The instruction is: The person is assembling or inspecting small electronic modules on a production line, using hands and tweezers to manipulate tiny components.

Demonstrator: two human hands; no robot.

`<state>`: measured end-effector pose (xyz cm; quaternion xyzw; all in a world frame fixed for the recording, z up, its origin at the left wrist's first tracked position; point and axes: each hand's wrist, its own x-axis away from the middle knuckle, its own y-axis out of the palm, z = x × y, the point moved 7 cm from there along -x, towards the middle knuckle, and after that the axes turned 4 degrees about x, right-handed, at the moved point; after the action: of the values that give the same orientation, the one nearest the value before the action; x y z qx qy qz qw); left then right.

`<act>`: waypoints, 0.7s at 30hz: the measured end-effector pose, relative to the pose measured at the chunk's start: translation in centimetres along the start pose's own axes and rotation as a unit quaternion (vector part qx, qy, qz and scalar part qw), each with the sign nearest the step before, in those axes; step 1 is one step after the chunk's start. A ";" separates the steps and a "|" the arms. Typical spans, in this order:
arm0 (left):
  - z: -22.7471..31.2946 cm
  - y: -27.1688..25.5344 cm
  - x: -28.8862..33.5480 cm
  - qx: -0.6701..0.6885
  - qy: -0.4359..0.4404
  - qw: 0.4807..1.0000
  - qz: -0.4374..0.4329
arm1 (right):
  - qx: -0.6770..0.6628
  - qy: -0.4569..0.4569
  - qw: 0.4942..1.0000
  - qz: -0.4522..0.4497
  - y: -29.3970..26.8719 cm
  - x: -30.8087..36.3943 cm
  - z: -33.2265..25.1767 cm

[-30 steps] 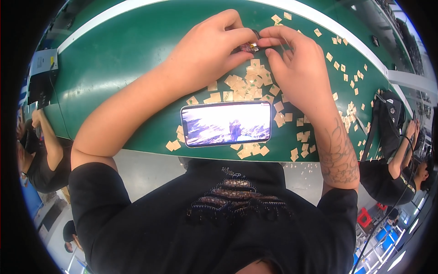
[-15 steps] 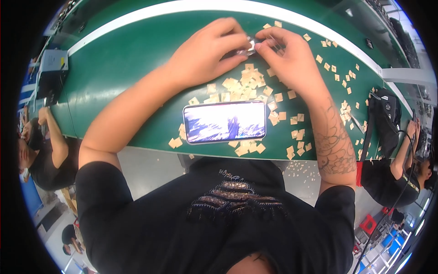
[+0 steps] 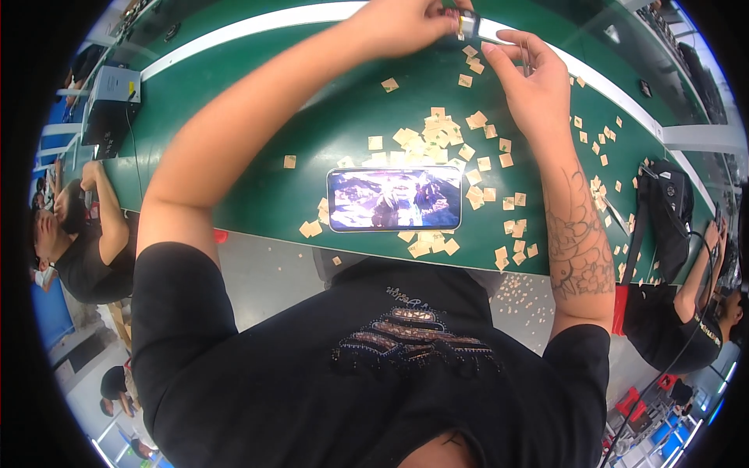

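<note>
My left hand [image 3: 413, 25] is at the far edge of the green table, its fingers pinched on a small dark and silver part with a yellowish strip [image 3: 468, 26]. My right hand [image 3: 538, 82] is just to the right of that part, its fingers bent around a thin metal tool that looks like tweezers [image 3: 527, 62]; much of the tool is hidden. Below the hands lies a loose heap of small beige square pieces [image 3: 433, 136], more of them scattered singly around it. A phone [image 3: 394, 200] with a bright picture on its screen lies flat, in front of the heap.
A white rail [image 3: 257, 33] runs along the table's far side. To the right are a black bag [image 3: 663, 210] and another pair of tweezers [image 3: 616, 212]. A grey-and-black box [image 3: 113, 109] stands at the left. Other people sit on both sides; beige bits lie on the floor.
Both hands have moved farther away and to the right, apart from each other. The small part has been lifted toward the far rail in my left hand. The phone's picture differs.
</note>
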<state>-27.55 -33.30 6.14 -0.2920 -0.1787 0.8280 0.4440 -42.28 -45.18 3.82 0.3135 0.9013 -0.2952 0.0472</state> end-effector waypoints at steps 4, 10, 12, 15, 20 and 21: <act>-2.8 -1.8 -6.4 -0.082 0.031 0.991 0.102 | 0.047 -0.018 0.999 -0.005 0.1 -1.1 1.5; -9.4 -1.6 -11.2 -0.229 0.011 0.969 0.094 | 0.021 -0.091 0.996 -0.002 0.1 -0.9 1.0; -9.2 -1.1 -10.8 -0.305 -0.048 0.951 0.003 | 0.041 -0.092 0.995 0.004 -0.6 -0.4 0.3; -12.0 -4.5 -7.2 -0.321 -0.054 0.945 -0.020 | 0.008 -0.070 0.997 -0.012 -0.2 -0.4 -0.3; -11.7 -8.2 -3.7 -0.276 -0.045 0.960 -0.005 | -0.036 -0.088 0.995 -0.011 0.0 0.1 -0.6; -11.3 -8.0 -3.5 -0.322 -0.049 0.945 0.001 | -0.037 -0.092 0.995 -0.009 0.1 0.0 -0.5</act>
<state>-13.72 -31.52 3.06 -0.3784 -0.4571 0.7404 0.3157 -42.18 -44.88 4.18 0.2749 0.9062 -0.2896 0.1389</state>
